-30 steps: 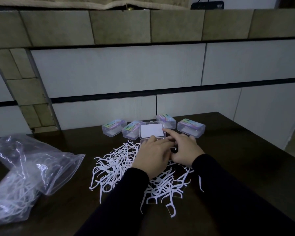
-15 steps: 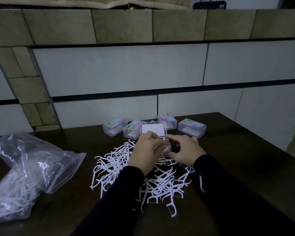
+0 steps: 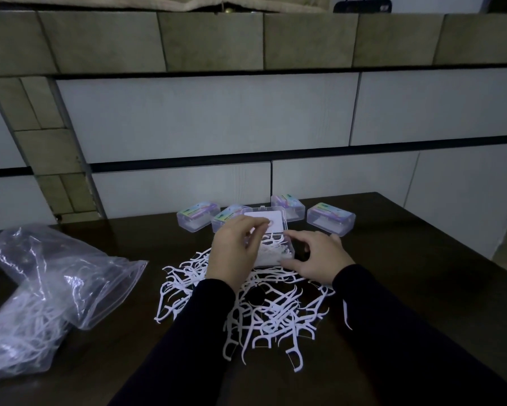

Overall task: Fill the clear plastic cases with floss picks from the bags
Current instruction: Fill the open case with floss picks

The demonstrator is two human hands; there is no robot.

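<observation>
An open clear case stands mid-table with its white-labelled lid tilted up and floss picks inside. My left hand hovers over the case's left side, fingertips pinching what looks like a floss pick in front of the lid. My right hand grips the case's right end, thumb at its front corner. A loose pile of white floss picks is spread on the table in front of the case, partly under my forearms. A clear bag of floss picks lies at the left.
Several closed clear cases with coloured labels stand in a row behind the open one, the outermost at the left and at the right. Behind the dark table rises a tiled wall. One stray pick lies beside my right sleeve.
The case has come down from a tilted hold to the table with its lid up. My left hand rose to the lid; my right hand shifted to the case's right end.
</observation>
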